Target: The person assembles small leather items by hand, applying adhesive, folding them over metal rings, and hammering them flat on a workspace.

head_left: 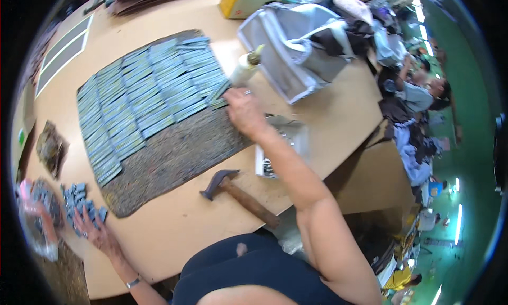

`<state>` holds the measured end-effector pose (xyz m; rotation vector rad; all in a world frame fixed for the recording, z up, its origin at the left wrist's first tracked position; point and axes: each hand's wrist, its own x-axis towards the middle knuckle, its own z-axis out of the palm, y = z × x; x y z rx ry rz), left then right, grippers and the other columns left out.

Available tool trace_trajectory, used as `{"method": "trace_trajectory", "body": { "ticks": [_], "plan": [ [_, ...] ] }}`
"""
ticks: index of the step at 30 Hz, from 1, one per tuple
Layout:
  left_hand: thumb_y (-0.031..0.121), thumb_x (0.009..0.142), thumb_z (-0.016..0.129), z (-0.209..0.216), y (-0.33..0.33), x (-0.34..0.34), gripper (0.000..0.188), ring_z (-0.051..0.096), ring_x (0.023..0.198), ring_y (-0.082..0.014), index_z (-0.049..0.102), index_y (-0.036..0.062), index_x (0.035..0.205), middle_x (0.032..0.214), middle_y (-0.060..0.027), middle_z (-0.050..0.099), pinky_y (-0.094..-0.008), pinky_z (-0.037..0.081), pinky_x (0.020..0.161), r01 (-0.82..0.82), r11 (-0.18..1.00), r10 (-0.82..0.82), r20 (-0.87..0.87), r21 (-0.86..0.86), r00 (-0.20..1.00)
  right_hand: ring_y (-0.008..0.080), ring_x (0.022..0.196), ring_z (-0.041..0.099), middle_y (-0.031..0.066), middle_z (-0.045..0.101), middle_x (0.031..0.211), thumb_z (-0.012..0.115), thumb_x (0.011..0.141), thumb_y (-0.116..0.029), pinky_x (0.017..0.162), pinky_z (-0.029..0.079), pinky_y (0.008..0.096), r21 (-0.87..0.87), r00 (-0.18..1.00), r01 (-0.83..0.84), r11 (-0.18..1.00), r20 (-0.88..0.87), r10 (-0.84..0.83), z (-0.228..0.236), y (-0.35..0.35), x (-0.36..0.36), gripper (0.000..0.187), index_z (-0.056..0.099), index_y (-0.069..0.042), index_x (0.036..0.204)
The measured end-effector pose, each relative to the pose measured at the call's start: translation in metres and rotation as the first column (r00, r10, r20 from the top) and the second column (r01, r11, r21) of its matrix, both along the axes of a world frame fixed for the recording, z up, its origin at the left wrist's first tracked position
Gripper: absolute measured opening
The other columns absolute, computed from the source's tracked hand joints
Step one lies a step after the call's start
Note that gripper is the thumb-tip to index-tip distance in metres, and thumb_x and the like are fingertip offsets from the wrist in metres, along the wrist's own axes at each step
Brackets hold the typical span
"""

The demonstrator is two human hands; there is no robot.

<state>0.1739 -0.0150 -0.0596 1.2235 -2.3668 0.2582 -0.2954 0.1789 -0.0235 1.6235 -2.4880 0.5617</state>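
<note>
My right hand (246, 113) is at the right end of the rows, its fingers closed at the end of a slanted blue-green strip (218, 92). Several columns of such strips (159, 82) lie closely side by side on a dark, rough mat (182, 146). Its near part shows bare. At the lower left, my left hand (96, 235) rests with fingers spread over a loose pile of small blue-grey pieces (79, 199). A hammer (238, 194) with a wooden handle lies on the table in front of me.
Beside my right forearm is a white box (301, 138) of small metal parts. A pale bottle (244, 69) and a grey-white fabric piece (296, 48) stand beyond. Plastic bags (39, 215) lie at the left edge. Other people (420, 96) sit at the right.
</note>
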Motion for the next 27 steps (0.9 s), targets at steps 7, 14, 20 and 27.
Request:
{"method": "trace_trajectory", "body": {
  "ticks": [7, 14, 20, 27],
  "plan": [
    [0.023, 0.088, 0.044, 0.014, 0.012, -0.008, 0.037, 0.027, 0.124, -0.0315, 0.043, 0.0094, 0.123, 0.133, -0.0116, 0.034, -0.0433, 0.019, 0.104, 0.005, 1.000, -0.004, -0.028, 0.009, 1.000, 0.0266, 0.085, 0.053, 0.0082, 0.054, 0.090, 0.056, 0.063, -0.003, 0.073, 0.041, 0.0378, 0.062, 0.996, -0.076, 0.995, 0.055, 0.073, 0.026, 0.013, 0.025, 0.022, 0.053, -0.006, 0.085],
    [0.022, 0.089, 0.043, 0.011, 0.009, -0.014, 0.038, 0.029, 0.122, -0.0335, 0.042, 0.0080, 0.124, 0.131, -0.0118, 0.037, -0.0444, 0.022, 0.102, 0.009, 1.000, -0.009, -0.034, -0.002, 0.999, 0.0235, 0.089, 0.052, 0.0067, 0.053, 0.089, 0.050, 0.069, -0.005, 0.074, 0.040, 0.0372, -0.112, 0.964, -0.168, 0.979, -0.227, 0.139, 0.020, -0.020, 0.000, 0.014, 0.051, -0.007, 0.082],
    [0.020, 0.088, 0.044, 0.012, 0.005, -0.010, 0.037, 0.031, 0.121, -0.0333, 0.043, 0.0090, 0.124, 0.130, -0.0122, 0.037, -0.0451, 0.023, 0.102, 0.046, 0.999, -0.046, -0.026, -0.025, 0.999, 0.0232, 0.081, 0.055, 0.0083, 0.053, 0.079, 0.047, 0.072, -0.008, 0.073, 0.040, 0.0377, -0.056, 0.944, -0.164, 0.985, -0.298, 0.140, 0.007, -0.025, -0.003, 0.007, 0.053, -0.007, 0.075],
    [0.018, 0.088, 0.045, 0.010, 0.007, -0.012, 0.037, 0.032, 0.120, -0.0327, 0.043, 0.0088, 0.124, 0.129, -0.0131, 0.039, -0.0459, 0.023, 0.102, 0.059, 0.998, -0.062, -0.064, -0.036, 0.996, 0.0265, 0.078, 0.055, 0.0101, 0.053, 0.080, 0.048, 0.071, -0.006, 0.074, 0.041, 0.0395, 0.002, 0.984, -0.097, 0.995, -0.149, 0.096, 0.009, -0.024, -0.003, 0.006, 0.054, -0.006, 0.073]
  ]
}}
